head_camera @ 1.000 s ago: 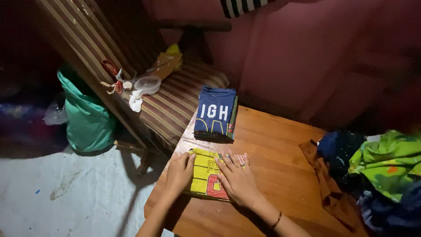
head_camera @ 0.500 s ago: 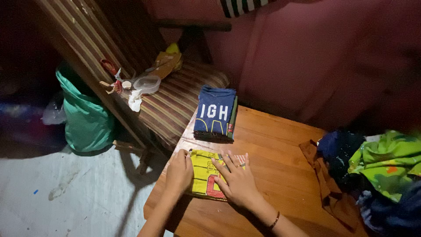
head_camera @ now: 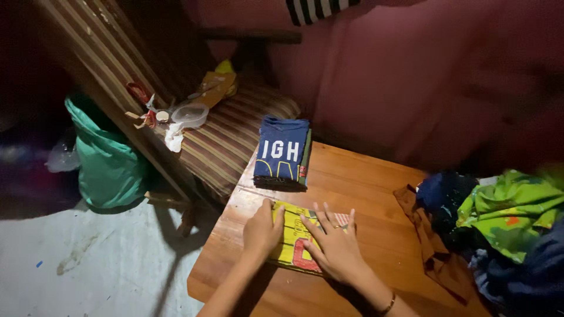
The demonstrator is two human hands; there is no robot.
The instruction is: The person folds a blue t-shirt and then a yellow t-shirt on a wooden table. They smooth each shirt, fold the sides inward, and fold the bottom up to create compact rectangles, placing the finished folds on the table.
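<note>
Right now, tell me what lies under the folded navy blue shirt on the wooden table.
Under the folded navy blue shirt, edges of other folded clothes show, green and red at its right side. The wooden table bears the stack. How many pieces lie beneath is covered.

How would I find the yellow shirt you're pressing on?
Look at the wooden table, near its left edge. Under the left hand and right hand lies a folded yellow shirt with a red print. The folded navy shirt behind it is dark; this one is bright yellow.
</note>
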